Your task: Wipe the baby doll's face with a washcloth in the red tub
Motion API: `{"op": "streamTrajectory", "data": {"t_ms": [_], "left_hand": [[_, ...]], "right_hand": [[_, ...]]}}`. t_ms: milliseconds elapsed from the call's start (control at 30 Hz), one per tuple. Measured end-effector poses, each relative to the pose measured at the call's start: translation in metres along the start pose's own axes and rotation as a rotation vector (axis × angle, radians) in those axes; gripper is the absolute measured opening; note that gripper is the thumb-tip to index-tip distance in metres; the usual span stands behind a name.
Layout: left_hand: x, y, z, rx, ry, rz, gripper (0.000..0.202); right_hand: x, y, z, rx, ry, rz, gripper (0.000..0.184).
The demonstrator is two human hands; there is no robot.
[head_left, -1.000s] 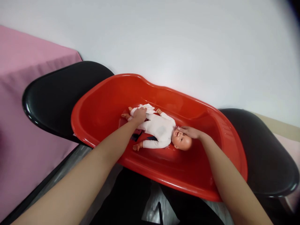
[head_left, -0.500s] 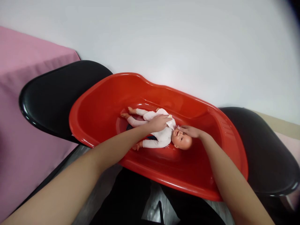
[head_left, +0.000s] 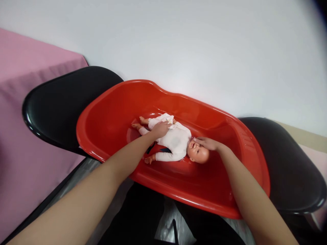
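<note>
A baby doll [head_left: 175, 144] in white clothes lies on its back inside a red baby bathtub [head_left: 245, 149], its head to the right and its feet to the left. My left hand [head_left: 161, 129] is closed on a small white cloth [head_left: 169, 119] with a coloured print, pressed against the doll's lower body. A damp-looking grey patch shows on the doll's chest. At the head end, my right hand [head_left: 208, 143] lies along the side of the doll's face, fingers stretched out. The undersides of both hands are hidden.
The tub stands across two black seats, one on the left [head_left: 66, 102] and one on the right [head_left: 293, 163]. A pink-covered table [head_left: 38, 58] is at the far left. Behind the tub rises a white wall [head_left: 191, 44].
My left hand has moved left with the white cloth, from the doll's chest down to its lower body, uncovering the chest. My right hand has stayed at the doll's head.
</note>
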State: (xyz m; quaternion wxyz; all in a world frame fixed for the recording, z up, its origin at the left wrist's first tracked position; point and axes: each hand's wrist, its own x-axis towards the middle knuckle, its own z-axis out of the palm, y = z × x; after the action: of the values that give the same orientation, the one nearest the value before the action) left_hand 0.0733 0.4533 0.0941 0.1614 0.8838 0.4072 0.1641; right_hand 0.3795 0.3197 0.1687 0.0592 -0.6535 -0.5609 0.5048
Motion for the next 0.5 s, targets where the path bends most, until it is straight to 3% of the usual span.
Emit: {"op": "streamTrajectory", "data": {"t_ms": [100,300,400,500], "left_hand": [[-0.006,-0.021,-0.008,0.103,-0.072,-0.030,0.035],[-0.019,-0.044,-0.019,0.143,0.005,-0.297,0.044],[-0.012,-0.042,-0.025,0.110,0.031,-0.376,0.050],[0.000,-0.025,-0.030,0.019,0.132,-0.276,0.054]], "right_hand": [[0.003,0.003,0.000,0.024,-0.018,0.001,0.074],[0.005,0.004,-0.001,-0.040,-0.016,-0.004,0.076],[0.003,0.003,-0.002,-0.044,-0.008,0.000,0.078],[0.003,0.002,-0.002,-0.023,-0.014,0.001,0.079]]}}
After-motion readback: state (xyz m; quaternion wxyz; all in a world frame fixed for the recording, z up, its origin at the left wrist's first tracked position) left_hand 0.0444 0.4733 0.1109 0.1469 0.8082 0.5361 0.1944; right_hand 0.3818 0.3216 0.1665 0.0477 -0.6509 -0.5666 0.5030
